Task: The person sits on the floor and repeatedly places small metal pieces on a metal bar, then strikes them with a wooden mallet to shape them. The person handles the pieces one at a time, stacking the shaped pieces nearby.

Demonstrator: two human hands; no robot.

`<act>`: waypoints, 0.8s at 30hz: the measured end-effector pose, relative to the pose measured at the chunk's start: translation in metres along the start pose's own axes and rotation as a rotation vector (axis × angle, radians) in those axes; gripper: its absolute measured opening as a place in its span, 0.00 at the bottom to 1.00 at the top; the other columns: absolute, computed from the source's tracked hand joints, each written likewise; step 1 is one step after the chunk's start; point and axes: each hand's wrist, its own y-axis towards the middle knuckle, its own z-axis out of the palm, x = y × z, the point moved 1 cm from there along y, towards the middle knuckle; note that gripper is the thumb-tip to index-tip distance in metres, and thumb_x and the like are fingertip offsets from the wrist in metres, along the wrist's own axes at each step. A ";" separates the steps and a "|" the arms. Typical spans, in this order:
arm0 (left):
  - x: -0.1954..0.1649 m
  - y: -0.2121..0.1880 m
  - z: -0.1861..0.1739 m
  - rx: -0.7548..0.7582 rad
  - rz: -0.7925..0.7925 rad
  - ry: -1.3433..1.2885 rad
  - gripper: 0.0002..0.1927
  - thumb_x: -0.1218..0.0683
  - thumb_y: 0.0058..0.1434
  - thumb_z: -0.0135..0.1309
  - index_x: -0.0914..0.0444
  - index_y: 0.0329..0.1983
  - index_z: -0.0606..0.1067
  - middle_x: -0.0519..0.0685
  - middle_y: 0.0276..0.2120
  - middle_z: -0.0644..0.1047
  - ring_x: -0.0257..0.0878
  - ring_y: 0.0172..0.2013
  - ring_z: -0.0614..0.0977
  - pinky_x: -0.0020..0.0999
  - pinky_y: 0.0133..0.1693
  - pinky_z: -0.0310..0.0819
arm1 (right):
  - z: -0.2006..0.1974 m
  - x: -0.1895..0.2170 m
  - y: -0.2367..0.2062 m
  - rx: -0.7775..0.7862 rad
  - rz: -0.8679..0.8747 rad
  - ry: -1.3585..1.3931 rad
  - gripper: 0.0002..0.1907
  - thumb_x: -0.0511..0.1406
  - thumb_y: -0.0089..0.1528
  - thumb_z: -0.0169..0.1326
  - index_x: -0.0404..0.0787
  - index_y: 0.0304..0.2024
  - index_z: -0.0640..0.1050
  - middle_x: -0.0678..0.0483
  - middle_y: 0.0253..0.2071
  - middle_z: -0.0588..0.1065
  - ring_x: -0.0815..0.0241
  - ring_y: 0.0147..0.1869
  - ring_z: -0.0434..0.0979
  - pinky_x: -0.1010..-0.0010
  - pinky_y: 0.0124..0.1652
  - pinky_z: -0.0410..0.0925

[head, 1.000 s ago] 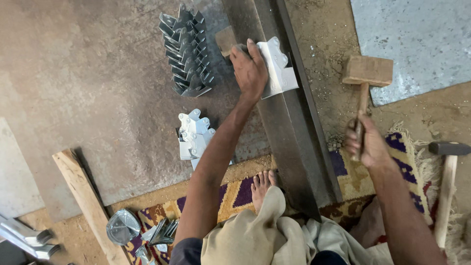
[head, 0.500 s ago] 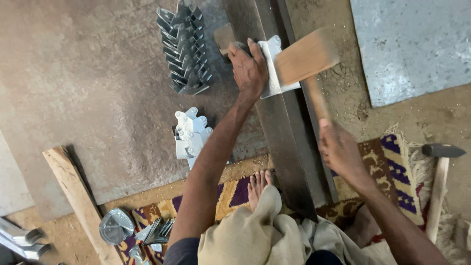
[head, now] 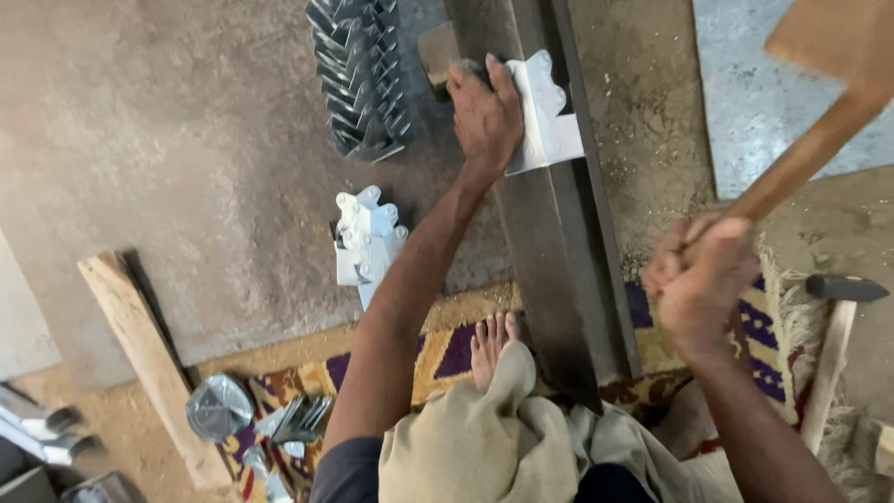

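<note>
Left hand (head: 484, 116) is pressed flat on the white sheet-metal piece (head: 549, 121) at twelve o'clock, pinning it on the long steel beam (head: 559, 279). Right hand (head: 700, 284), at three o'clock, is fisted round the wooden mallet (head: 819, 140), its head cut off by the frame's top corner. A second hammer (head: 838, 326) lies partly hidden beyond.

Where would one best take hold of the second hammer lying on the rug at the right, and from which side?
Judging by its pose, grip the pale wooden handle near its lower end, coming from above. The dark metal head lies at the far end, pointing away. The handle runs toward the person, lying flat with its length exposed on the patterned rug, just beyond the right hand.
</note>
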 end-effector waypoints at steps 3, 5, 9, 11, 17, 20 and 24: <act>0.011 0.007 0.009 -0.040 0.071 0.006 0.36 0.40 0.71 0.45 0.76 0.64 0.58 0.75 0.56 0.69 0.70 0.52 0.75 0.57 0.52 0.71 | 0.007 -0.002 0.009 0.257 0.286 -0.190 0.29 0.54 0.76 0.35 0.40 0.31 0.66 0.60 0.19 0.61 0.69 0.16 0.60 0.74 0.13 0.56; 0.025 0.007 0.014 -0.016 0.063 -0.001 0.32 0.41 0.70 0.46 0.72 0.62 0.63 0.72 0.55 0.72 0.68 0.52 0.77 0.58 0.52 0.70 | 0.007 -0.005 0.014 0.264 0.509 0.027 0.29 0.55 0.74 0.36 0.43 0.28 0.66 0.61 0.16 0.57 0.68 0.15 0.56 0.72 0.12 0.54; 0.038 0.005 0.021 -0.214 0.482 0.263 0.29 0.43 0.75 0.45 0.67 0.69 0.61 0.77 0.63 0.64 0.72 0.55 0.75 0.52 0.56 0.74 | 0.006 -0.013 0.018 -0.094 0.247 0.378 0.26 0.58 0.75 0.36 0.47 0.33 0.64 0.61 0.21 0.60 0.70 0.18 0.58 0.71 0.17 0.57; 0.035 0.007 0.024 -0.269 0.641 0.526 0.23 0.46 0.78 0.44 0.62 0.69 0.61 0.74 0.62 0.66 0.69 0.56 0.76 0.50 0.56 0.72 | 0.009 -0.020 0.019 -0.008 0.025 0.147 0.28 0.59 0.76 0.34 0.48 0.33 0.65 0.61 0.21 0.61 0.70 0.20 0.59 0.72 0.20 0.57; 0.017 0.010 0.012 -0.045 0.002 0.057 0.33 0.40 0.70 0.46 0.71 0.63 0.61 0.73 0.56 0.69 0.71 0.52 0.76 0.59 0.52 0.70 | 0.010 -0.042 0.023 0.124 0.442 0.213 0.28 0.58 0.73 0.35 0.45 0.33 0.65 0.62 0.19 0.59 0.70 0.17 0.55 0.73 0.15 0.53; 0.015 0.006 0.008 -0.023 0.188 -0.090 0.39 0.38 0.70 0.44 0.77 0.65 0.53 0.75 0.56 0.66 0.71 0.51 0.75 0.56 0.51 0.74 | 0.015 -0.038 0.032 0.042 0.309 0.334 0.25 0.56 0.75 0.33 0.48 0.36 0.67 0.64 0.21 0.60 0.72 0.19 0.58 0.76 0.17 0.57; 0.017 0.011 0.011 -0.025 0.069 -0.041 0.29 0.39 0.68 0.43 0.70 0.55 0.64 0.72 0.51 0.70 0.70 0.48 0.76 0.61 0.48 0.69 | 0.027 -0.031 0.036 0.255 0.458 -0.048 0.24 0.54 0.71 0.39 0.44 0.32 0.68 0.61 0.16 0.60 0.68 0.14 0.59 0.72 0.11 0.56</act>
